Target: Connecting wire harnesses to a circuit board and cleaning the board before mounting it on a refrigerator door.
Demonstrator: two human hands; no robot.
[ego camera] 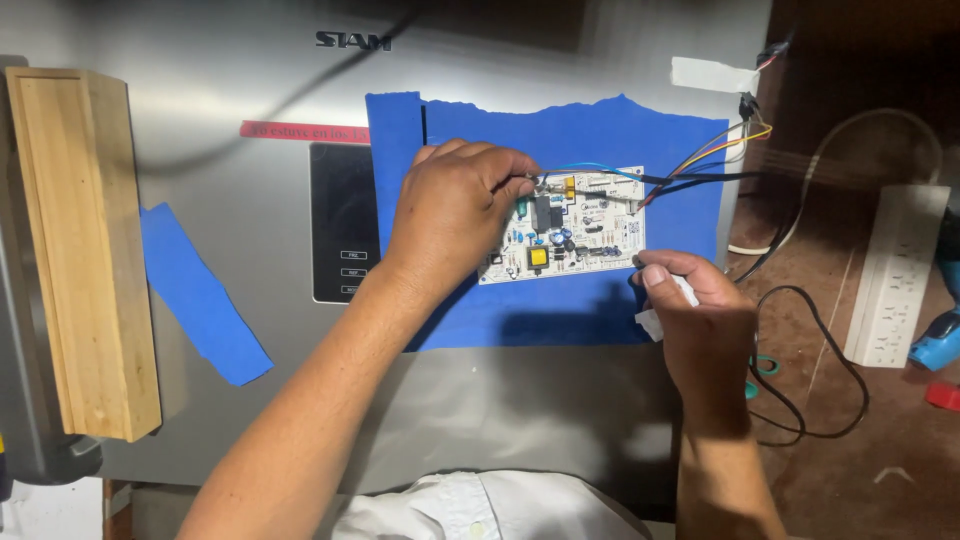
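Box: wooden box [80, 250] stands well off to the left of my left hand, on the steel panel [250, 80].
Left hand: my left hand [450, 215] is pinched shut on a thin metal tool [535, 181] whose tip touches the board's upper left part.
Board: white circuit board [565, 225] lies between my hands on blue tape [560, 130], long axis running left to right, just right of my left hand.
Right hand: my right hand [695, 310] is closed on a white scrap [652, 322], thumb touching the board's lower right corner.
Nearer: left hand, already on the board.
Wires: coloured wires [700, 160] lead up and right from the board.
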